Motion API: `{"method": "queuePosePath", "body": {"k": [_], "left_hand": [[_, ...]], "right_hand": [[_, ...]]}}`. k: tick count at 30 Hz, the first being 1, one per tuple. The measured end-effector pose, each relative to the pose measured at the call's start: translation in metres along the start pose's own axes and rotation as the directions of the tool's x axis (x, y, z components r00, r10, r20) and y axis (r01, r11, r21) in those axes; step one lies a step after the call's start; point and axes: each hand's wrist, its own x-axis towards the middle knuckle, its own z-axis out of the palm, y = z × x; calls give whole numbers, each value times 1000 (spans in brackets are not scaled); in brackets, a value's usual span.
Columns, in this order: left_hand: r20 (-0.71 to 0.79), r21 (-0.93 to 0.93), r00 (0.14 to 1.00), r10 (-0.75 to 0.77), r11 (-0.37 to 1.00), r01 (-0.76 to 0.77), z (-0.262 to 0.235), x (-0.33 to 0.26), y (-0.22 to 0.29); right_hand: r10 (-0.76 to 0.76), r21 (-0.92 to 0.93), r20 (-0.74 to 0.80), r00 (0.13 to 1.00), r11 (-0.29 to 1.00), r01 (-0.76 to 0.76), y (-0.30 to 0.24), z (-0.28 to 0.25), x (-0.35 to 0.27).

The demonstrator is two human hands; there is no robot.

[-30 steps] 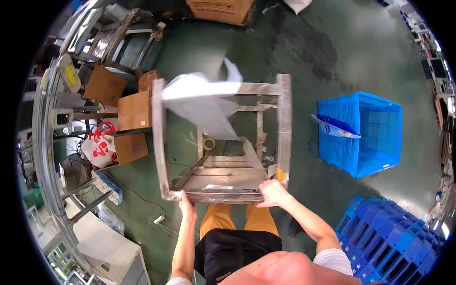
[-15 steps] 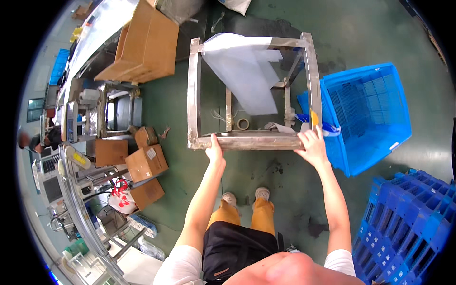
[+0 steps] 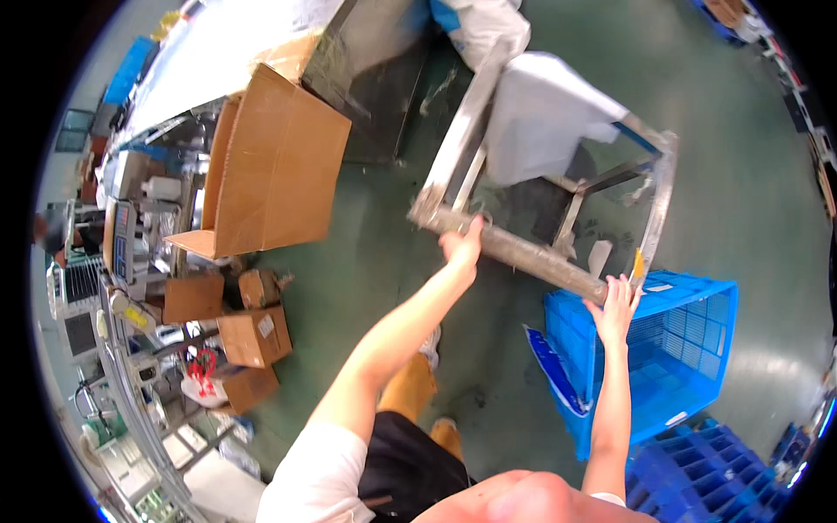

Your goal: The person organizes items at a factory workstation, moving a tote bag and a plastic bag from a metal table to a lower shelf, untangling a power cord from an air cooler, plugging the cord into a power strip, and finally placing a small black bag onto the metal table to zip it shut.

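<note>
Both my hands grip the near bar of an open metal frame (image 3: 549, 261), a stand of square steel tubes, turned at an angle in front of me. My left hand (image 3: 462, 245) is closed round the bar close to its left corner. At the right corner, my right hand (image 3: 614, 307) is wrapped over the bar, beside a yellow patch on the frame. A translucent plastic sheet (image 3: 549, 118) drapes over the far bar and hangs inside the frame. Just below my right hand is a blue plastic crate (image 3: 575, 366) lying on its side.
Blue pallets (image 3: 715, 475) are at the lower right. On the left, a large open cardboard box (image 3: 283, 166) sits by a metal table, with smaller cartons (image 3: 253, 336) below it. A white sack (image 3: 488, 30) lies beyond the frame. A blue packet (image 3: 555, 370) leans on the crate.
The metal frame has swung clockwise, its right corner coming nearer, with both hands still on the near bar. My view has turned too; the crate now appears lower.
</note>
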Motion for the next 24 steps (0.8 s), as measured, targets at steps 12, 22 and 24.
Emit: {"method": "queuePosePath", "body": {"k": [12,22,24], "left_hand": [[9,23,999,-53,998,53,252,86,204],[-175,-101,985,-2,995,-16,418,170,297],[-165,-57,986,-6,998,-4,449,178,316]], "right_hand": [[62,-92,-24,998,994,-64,149,-13,245],[-14,-78,70,997,997,20,258,-77,462],[-17,-96,84,996,995,25,283,-79,498]]}}
